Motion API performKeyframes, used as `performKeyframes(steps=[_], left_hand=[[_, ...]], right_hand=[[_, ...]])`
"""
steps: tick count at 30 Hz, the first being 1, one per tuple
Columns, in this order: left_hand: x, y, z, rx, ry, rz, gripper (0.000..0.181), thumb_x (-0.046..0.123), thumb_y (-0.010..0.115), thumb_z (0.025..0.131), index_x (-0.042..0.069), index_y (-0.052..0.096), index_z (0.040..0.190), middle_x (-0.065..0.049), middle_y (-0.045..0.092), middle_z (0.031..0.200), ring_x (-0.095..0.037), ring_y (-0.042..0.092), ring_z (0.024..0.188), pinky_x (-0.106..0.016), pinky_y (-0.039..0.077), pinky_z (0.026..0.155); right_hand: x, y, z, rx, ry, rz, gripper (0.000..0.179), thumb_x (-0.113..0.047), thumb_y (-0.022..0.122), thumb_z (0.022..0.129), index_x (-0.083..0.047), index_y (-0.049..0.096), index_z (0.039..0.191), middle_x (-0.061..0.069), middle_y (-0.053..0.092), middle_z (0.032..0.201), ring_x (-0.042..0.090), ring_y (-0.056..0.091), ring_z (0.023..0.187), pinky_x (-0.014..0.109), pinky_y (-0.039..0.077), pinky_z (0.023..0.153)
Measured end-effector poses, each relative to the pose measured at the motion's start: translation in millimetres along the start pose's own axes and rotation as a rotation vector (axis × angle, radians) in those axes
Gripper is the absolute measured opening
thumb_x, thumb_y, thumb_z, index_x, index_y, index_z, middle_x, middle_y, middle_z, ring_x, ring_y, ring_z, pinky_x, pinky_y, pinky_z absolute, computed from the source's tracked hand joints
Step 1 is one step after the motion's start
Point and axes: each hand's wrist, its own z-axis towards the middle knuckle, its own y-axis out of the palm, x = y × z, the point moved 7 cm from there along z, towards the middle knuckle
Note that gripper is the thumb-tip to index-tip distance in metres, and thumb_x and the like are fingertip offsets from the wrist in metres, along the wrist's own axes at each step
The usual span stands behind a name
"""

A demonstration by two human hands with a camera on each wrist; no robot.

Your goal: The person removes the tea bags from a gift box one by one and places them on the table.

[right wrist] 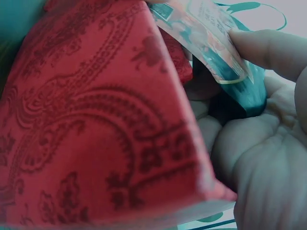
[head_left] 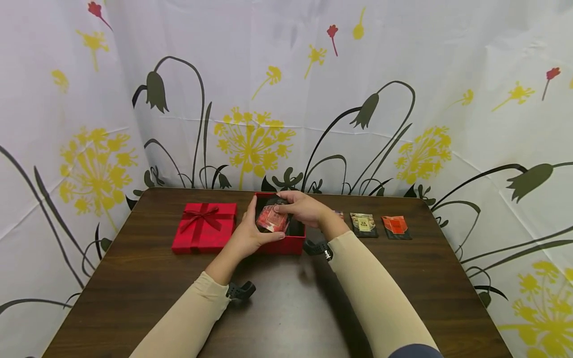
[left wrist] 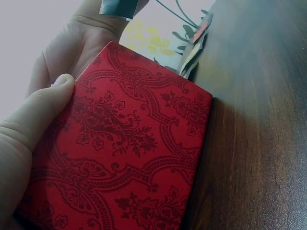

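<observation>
A red gift box with its top off stands on the table, its patterned side filling much of both wrist views. My left hand holds the box at its near left corner, fingers along the left wall and thumb by the near rim. Over the opening, my right hand pinches a red and black foil packet. Its thumb presses the printed face, with curled fingers underneath. The packet is tilted and hides part of the box's dark inside.
Left of the box lies its red lid with a ribbon bow. On the right are a yellow-labelled packet and an orange and black packet; another is partly behind my right wrist. A patterned curtain hangs behind the brown table.
</observation>
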Motion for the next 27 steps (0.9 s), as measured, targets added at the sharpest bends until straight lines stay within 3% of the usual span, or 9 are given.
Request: performKeyframes(steps=[7,13,20,27], left_hand=[[1.3,-1.3,0.3,0.008,0.013,-0.008,0.141,0.049,0.095,0.082,0.028,-0.007,0.177,-0.022,0.013,0.182,-0.049,0.018,0.167,-0.074,0.029,0.127],[-0.1,1.3,0.2,0.000,0.002,-0.022,0.145,0.057,0.096,0.079,0.031,-0.007,0.176,-0.024,0.011,0.182,-0.051,0.015,0.167,-0.075,0.028,0.127],[0.0,1.9,-0.2,0.007,0.008,-0.011,0.147,0.063,0.096,0.076,0.031,-0.006,0.177,-0.024,0.014,0.181,-0.050,0.019,0.167,-0.074,0.030,0.126],[-1.2,-0.4,-1.5,0.001,0.001,-0.002,0.147,0.064,0.095,0.076,0.031,-0.007,0.176,-0.023,0.010,0.183,-0.051,0.016,0.167,-0.076,0.028,0.126]], right_hand=[[-1.5,-1.1,-2.0,0.036,-0.049,0.049,0.022,-0.007,0.061,0.111,-0.004,0.062,0.133,0.000,0.073,0.110,0.011,0.070,0.095,0.029,0.061,0.085],[-0.7,-2.9,-6.8,0.054,-0.088,0.052,0.017,-0.006,0.060,0.112,-0.005,0.061,0.129,0.001,0.071,0.112,0.011,0.070,0.098,0.027,0.061,0.087],[-9.1,-1.7,-15.8,0.092,-0.154,-0.072,0.008,-0.012,0.064,0.111,-0.007,0.063,0.117,-0.001,0.071,0.099,0.010,0.068,0.088,0.027,0.058,0.080],[-18.9,-0.2,-31.9,0.191,-0.241,-0.161,0.010,-0.012,0.069,0.108,-0.005,0.065,0.113,0.000,0.070,0.096,0.012,0.067,0.087,0.029,0.058,0.078]])
